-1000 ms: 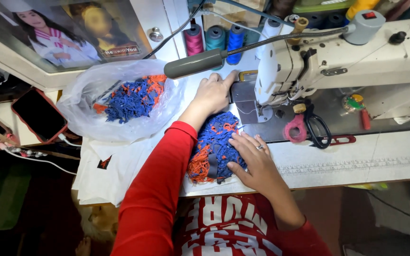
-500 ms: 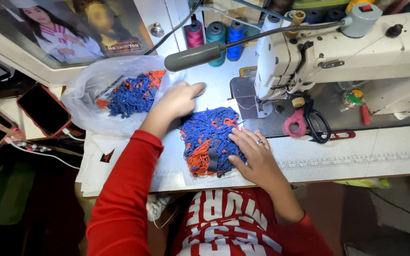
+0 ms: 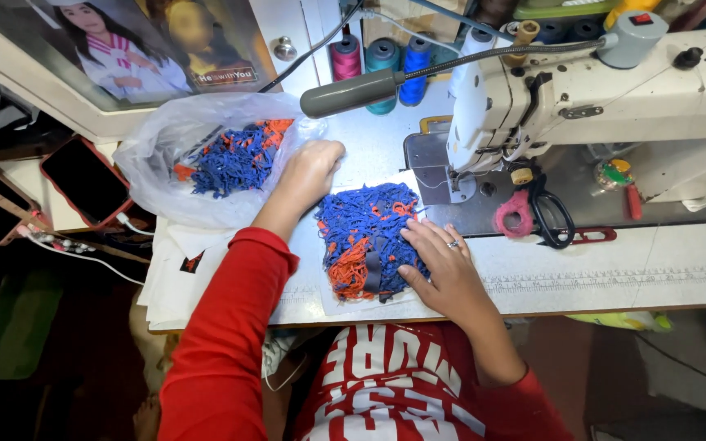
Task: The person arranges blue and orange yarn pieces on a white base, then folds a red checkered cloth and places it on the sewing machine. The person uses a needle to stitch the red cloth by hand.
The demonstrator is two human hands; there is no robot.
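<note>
Nearest the body, the right hand (image 3: 443, 265) still rests flat and open on the pile of blue and orange strips (image 3: 365, 237). Farther out, the left hand (image 3: 310, 167) has reached the plastic bag (image 3: 165, 147), fingers curled at its opening; whether it grips anything cannot be told.

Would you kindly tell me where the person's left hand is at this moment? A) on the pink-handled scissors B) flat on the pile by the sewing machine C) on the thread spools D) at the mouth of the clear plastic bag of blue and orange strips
D: the left hand is at the opening of the plastic bag, while the right hand rests on the pile.
</note>
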